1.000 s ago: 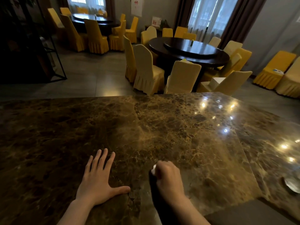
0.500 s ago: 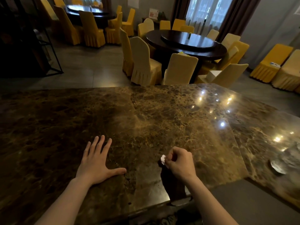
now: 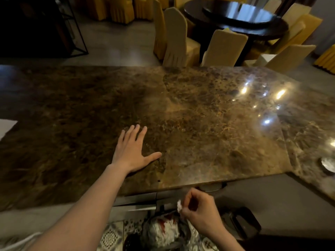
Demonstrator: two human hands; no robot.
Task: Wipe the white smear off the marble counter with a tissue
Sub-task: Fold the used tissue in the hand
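Observation:
My left hand [image 3: 133, 153] lies flat on the brown marble counter [image 3: 208, 124], fingers spread, near its front edge. Below and in front of that edge, my right hand [image 3: 201, 211] pinches a small crumpled white tissue [image 3: 179, 206] at the fingertips. The tissue hangs above a bin lined with a white bag [image 3: 163, 230] that has red marks on it. No white smear shows on the marble I can see.
A lower grey shelf [image 3: 272, 200] runs under the counter edge, with a dark tray-like object [image 3: 241, 221] at the right. A round metal dish [image 3: 328, 164] sits at the counter's right edge. Beyond stand covered chairs [image 3: 177, 37] and a dark round table [image 3: 235, 17].
My right hand has drawn back off the counter with the tissue and dropped below its front edge, over the bin. The view has tilted down. My left hand has stayed flat.

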